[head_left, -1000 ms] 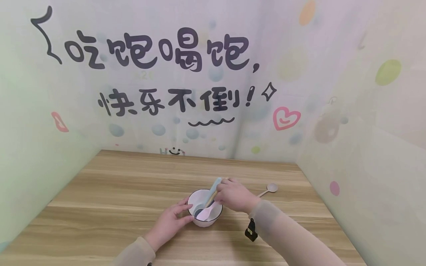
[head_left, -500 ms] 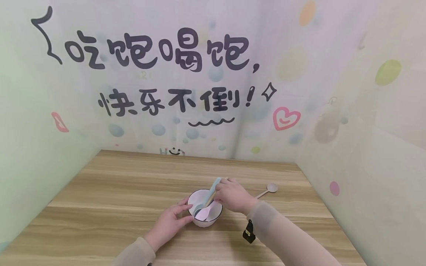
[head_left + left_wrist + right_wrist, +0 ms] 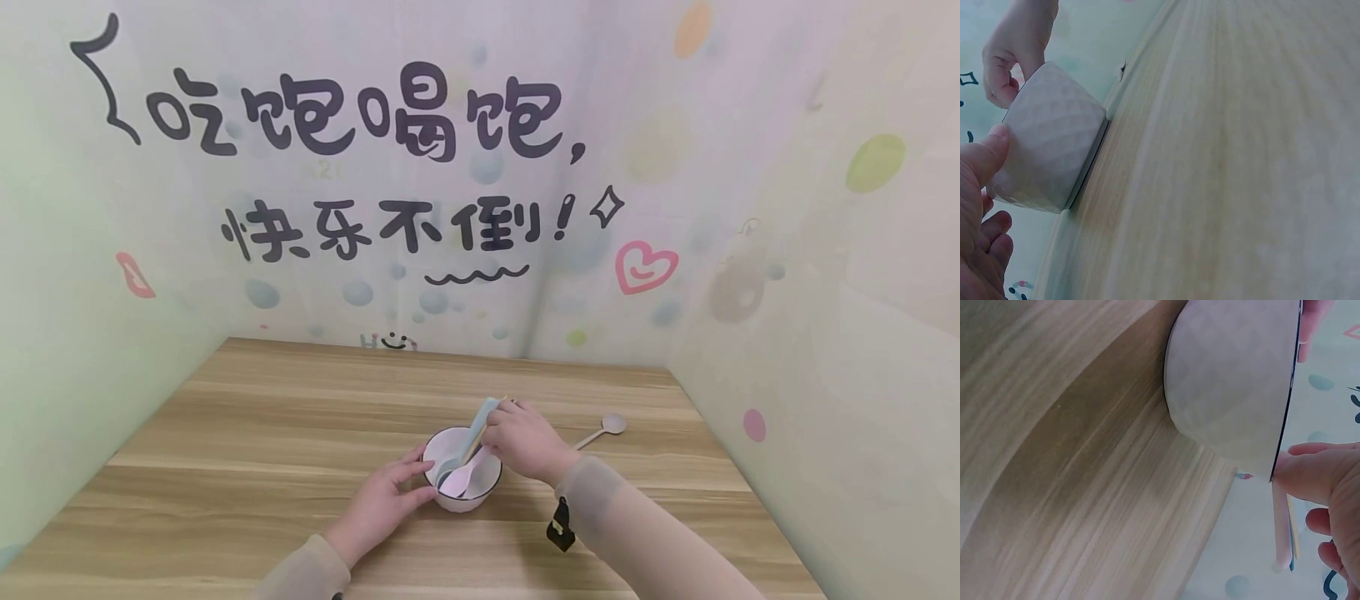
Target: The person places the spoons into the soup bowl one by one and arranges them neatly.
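A white bowl with a dark rim stands upright on the table. My left hand grips its left side, the thumb on the outer wall near the rim in the left wrist view. Inside the bowl lean a pale pink spoon, a light blue spoon and a slim wooden-coloured handle. At the bowl's right rim, my right hand pinches the pink spoon by its handle. Handle ends stick out past the right thumb in the right wrist view. The right fingers partly hide the handles.
Behind the right hand, another spoon with a pale round head lies on the wooden table. Printed walls enclose the table at the back and sides. A black strap piece hangs under the right wrist.
The right hand has shifted slightly, and the pink spoon's head has turned a little inside the bowl. The light blue handle has moved slightly left. The left hand and bowl stay in place.
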Tool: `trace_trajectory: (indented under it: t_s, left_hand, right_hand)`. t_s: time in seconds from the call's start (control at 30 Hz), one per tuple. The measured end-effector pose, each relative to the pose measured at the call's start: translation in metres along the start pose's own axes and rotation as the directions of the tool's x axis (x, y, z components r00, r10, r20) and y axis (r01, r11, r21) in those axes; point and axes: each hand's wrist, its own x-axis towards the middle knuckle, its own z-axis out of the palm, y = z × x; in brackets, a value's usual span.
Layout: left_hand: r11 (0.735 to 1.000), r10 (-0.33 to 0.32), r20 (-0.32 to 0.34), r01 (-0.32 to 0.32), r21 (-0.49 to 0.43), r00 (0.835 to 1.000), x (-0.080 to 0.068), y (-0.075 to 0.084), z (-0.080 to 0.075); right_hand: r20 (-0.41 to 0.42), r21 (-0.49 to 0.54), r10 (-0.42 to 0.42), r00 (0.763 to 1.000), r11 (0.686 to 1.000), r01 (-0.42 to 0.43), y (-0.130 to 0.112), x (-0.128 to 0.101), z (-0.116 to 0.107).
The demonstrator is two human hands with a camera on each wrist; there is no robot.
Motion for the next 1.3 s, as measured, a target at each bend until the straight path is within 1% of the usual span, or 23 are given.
trace_trajectory:
  t_s: [0.17,0.4,0.63,0.83,1.03,1.13,1.3]
  left_hand:
    - [1.000,0.004,-0.003,-0.004,0.006,1.000,0.000,-0.001,0.000]
    - [1.000,-0.002,-0.007,0.002,0.003,1.000,0.000,0.000,0.000]
    - [1.000,-0.005,-0.010,0.005,0.009,1.000,0.000,-0.001,0.001]
    - [1.000,-0.005,-0.010,0.005,0.011,1.000,0.000,-0.001,0.001]
    - [1.000,-0.009,-0.008,0.009,0.016,1.000,0.000,-0.002,0.001]
    - [1.000,-0.012,-0.002,0.012,0.011,1.000,0.000,-0.002,0.001]
    - [1.000,-0.029,0.001,0.029,-0.001,1.000,0.000,-0.002,0.001]
  right_hand:
    - [-0.010,0.027,0.015,1.000,1.000,-0.014,0.000,-0.002,0.001]
    - [-0.056,0.071,0.024,0.998,0.997,-0.020,0.002,-0.007,-0.002]
    - [-0.094,0.122,0.085,0.992,0.990,-0.073,0.006,-0.013,-0.005]
    - [-0.143,0.167,0.154,0.978,0.977,-0.130,0.013,-0.020,-0.004]
    - [-0.216,0.169,0.192,0.957,0.973,-0.157,0.021,-0.027,-0.003]
    - [-0.213,0.177,0.230,0.949,0.965,-0.194,0.024,-0.032,-0.003]
    - [-0.170,0.233,0.321,0.932,0.932,-0.278,0.030,-0.039,-0.002]
